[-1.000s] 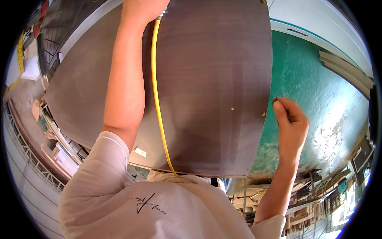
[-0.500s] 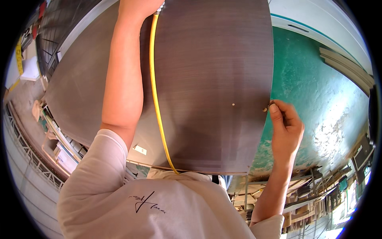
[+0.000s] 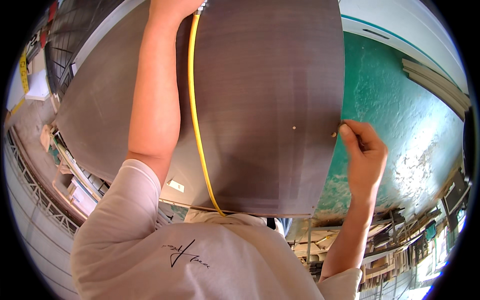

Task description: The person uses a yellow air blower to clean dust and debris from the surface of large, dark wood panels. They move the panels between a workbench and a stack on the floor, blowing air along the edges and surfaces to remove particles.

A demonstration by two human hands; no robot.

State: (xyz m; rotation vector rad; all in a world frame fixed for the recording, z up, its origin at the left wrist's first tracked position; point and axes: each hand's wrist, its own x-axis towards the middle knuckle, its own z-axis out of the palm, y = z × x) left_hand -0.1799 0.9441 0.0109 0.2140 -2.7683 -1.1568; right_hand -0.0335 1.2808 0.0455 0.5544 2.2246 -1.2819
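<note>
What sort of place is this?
Probably a woodworking workshop: a large, flat dark-brown panel, a thin yellow flexible hose, and brown wood-like strips stacked at lower right.

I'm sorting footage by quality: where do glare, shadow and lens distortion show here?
In the head view, strong glare whitens part of the green floor; in the head view, a soft darker patch, likely shadow, lies on the near part of the dark brown panel; in the head view, fisheye distortion bows the panel's right edge, and black fills the corners.

A head-worn fisheye looks down at the brown panel (image 3: 250, 100) nearby
</note>
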